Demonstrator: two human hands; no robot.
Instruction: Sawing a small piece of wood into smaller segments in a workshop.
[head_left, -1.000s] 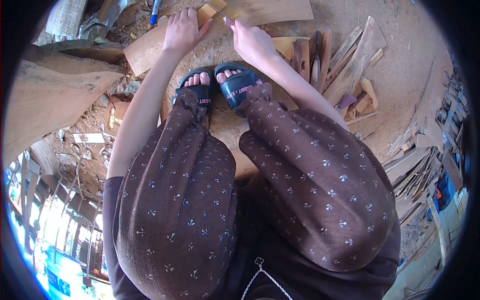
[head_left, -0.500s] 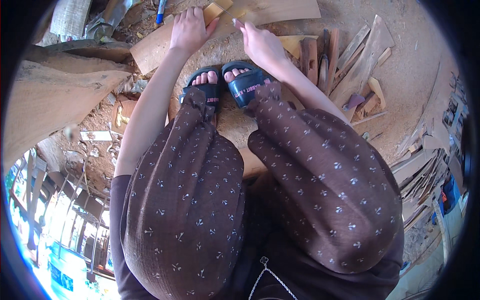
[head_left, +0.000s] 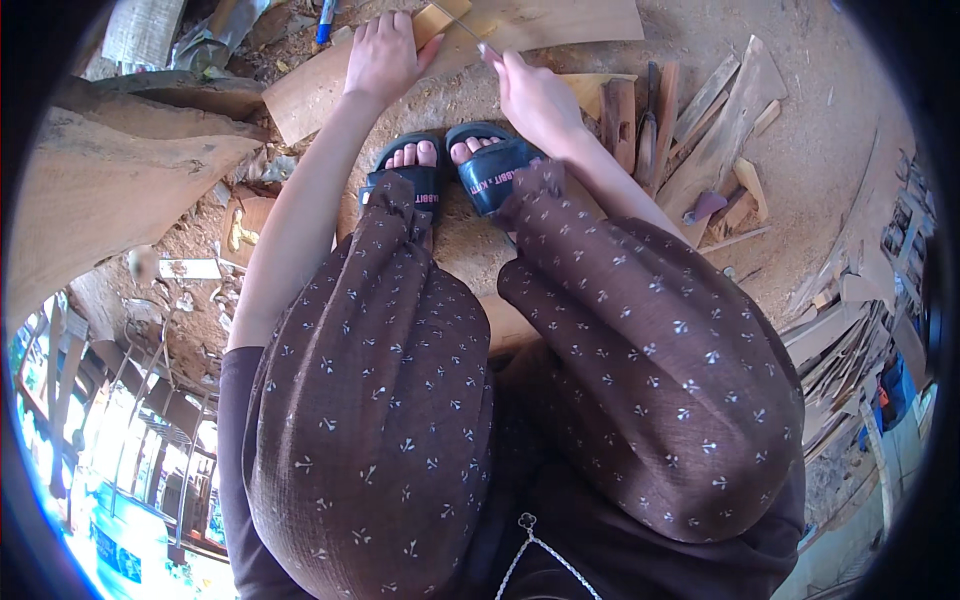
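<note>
My left hand [head_left: 388, 55] rests at the top of the view, fingers over a small yellowish wooden block [head_left: 436, 18] and its thumb along the near side. Beneath lies a long, curved, pale wooden board [head_left: 560, 22]. In my right hand [head_left: 540, 97] is a thin tool [head_left: 468, 30] with a slender shaft, its tip side reaching toward the block. The fingers close round its handle end. Whether it is a file or a blade is too small to tell. Both forearms reach forward past my knees, above my dark sandals [head_left: 483, 168].
A blue marker [head_left: 325, 22] lies beyond the left hand. Offcuts and split wood [head_left: 722, 130] lie right of the right hand. A big wooden slab [head_left: 110, 200] fills the left side. More scrap strips [head_left: 850, 350] pile up at the far right.
My right hand has drawn slightly to the right with the thin tool, away from the block. My left hand stays on the block.
</note>
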